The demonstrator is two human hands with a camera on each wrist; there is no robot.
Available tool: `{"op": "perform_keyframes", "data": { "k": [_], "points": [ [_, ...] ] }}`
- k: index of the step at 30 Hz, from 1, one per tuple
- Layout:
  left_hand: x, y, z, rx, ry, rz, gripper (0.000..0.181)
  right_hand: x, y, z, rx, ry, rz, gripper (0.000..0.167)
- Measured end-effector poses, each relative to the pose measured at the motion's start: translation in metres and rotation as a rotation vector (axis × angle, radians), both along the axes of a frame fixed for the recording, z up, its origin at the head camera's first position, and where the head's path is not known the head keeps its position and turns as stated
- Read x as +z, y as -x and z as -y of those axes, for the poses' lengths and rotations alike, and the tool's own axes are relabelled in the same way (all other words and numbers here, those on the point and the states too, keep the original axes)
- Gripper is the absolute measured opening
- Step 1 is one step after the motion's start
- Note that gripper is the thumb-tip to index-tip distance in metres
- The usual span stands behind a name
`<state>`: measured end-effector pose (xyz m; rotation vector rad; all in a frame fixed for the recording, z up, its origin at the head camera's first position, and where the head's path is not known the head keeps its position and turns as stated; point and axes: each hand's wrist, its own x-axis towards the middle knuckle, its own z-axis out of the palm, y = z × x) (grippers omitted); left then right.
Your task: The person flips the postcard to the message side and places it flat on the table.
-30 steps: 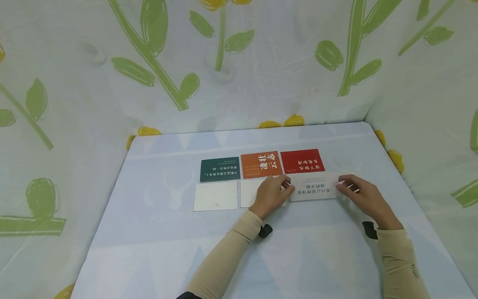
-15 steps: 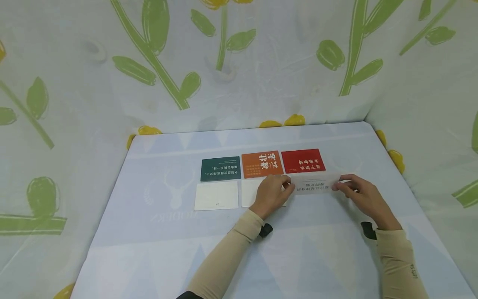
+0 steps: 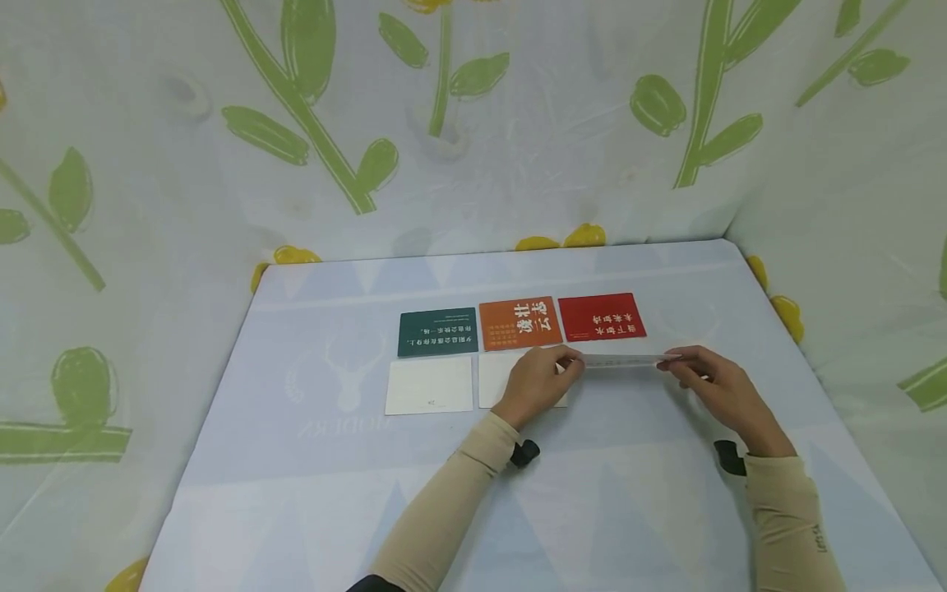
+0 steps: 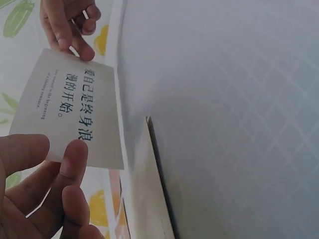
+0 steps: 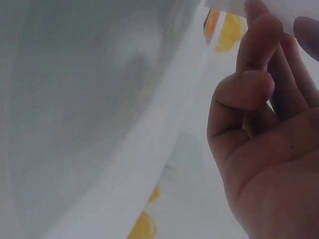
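A white card with dark printed characters point(image 4: 65, 99) is held above the table by both hands. In the head view the card point(image 3: 621, 360) appears nearly edge-on, as a thin strip. My left hand point(image 3: 536, 385) pinches its left end, over a white card point(image 3: 496, 378) lying on the table and partly covered by that hand. My right hand point(image 3: 728, 395) pinches the other end between thumb and fingers. In the right wrist view only a bit of the card point(image 5: 294, 10) shows at my right hand point(image 5: 269, 124).
On the table point(image 3: 311, 510) a green card point(image 3: 436, 333), an orange card point(image 3: 520, 323) and a red card point(image 3: 602, 317) lie in a back row. Another white card point(image 3: 429, 385) lies in front of the green one. A flower-patterned sheet point(image 3: 555, 123) stands behind and beside the table.
The held card has tilted from showing its printed face to nearly edge-on in the head view. Both hands have stayed almost in place, still pinching it; the cards on the table have not moved.
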<state>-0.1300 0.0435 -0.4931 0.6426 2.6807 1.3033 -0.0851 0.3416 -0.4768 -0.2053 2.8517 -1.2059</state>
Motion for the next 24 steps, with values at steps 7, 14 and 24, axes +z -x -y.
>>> {"op": "perform_keyframes", "data": {
  "k": [7,14,24],
  "points": [
    [0.0003,0.0023,0.0000,-0.013,-0.054,-0.044,0.023,0.0042,0.0006,0.0016,-0.046,-0.032,0.047,0.032],
    [0.0035,0.0033,0.0005,-0.031,-0.040,-0.063,0.025,0.0026,0.0004,-0.0038,-0.042,-0.004,0.050,0.034],
    [0.0029,0.0013,-0.0010,-0.042,-0.013,-0.072,0.030,0.0029,-0.0006,-0.0044,-0.076,-0.023,0.099,0.045]
  ]
}}
